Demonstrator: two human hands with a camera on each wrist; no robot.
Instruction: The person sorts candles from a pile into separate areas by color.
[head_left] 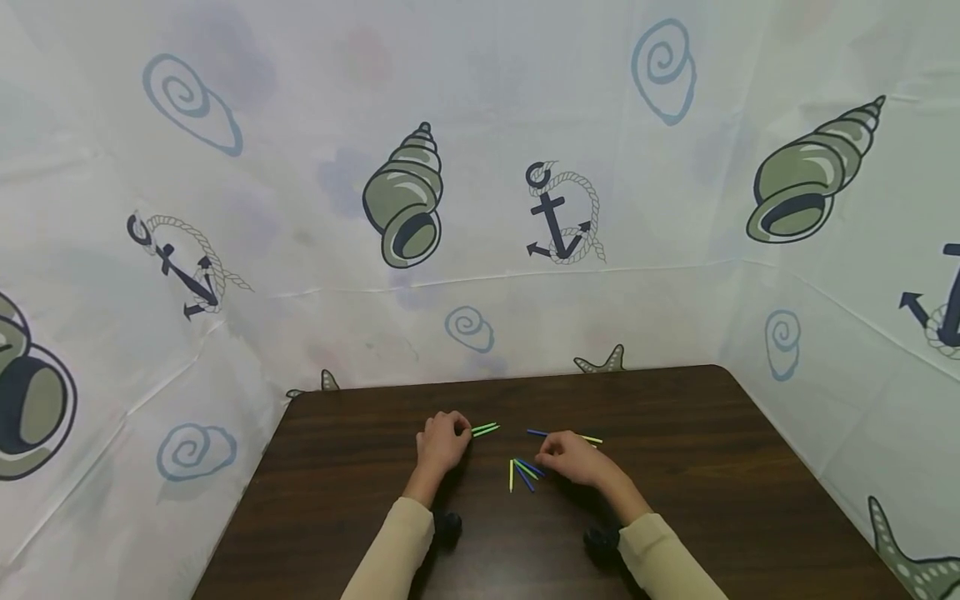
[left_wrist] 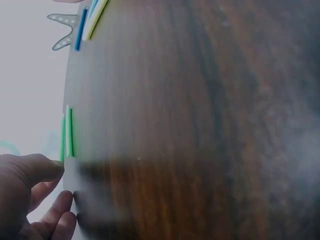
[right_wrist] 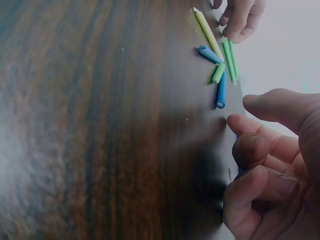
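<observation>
Pinching green stick (left_wrist: 62, 140) with my left hand (head_left: 442, 442); right hand (head_left: 573, 457) loose, empty; best release gently, sparing second stick (left_wrist: 69, 132) beside left fingertips.

Plain cream sleeves (head_left: 393, 547); rounded black wrist devices (head_left: 448, 529); bare fingers (right_wrist: 251, 148).

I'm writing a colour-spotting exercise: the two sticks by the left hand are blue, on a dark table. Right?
The colour is wrong: the two sticks by the left hand are green, as the left wrist view shows, on a dark table.
</observation>
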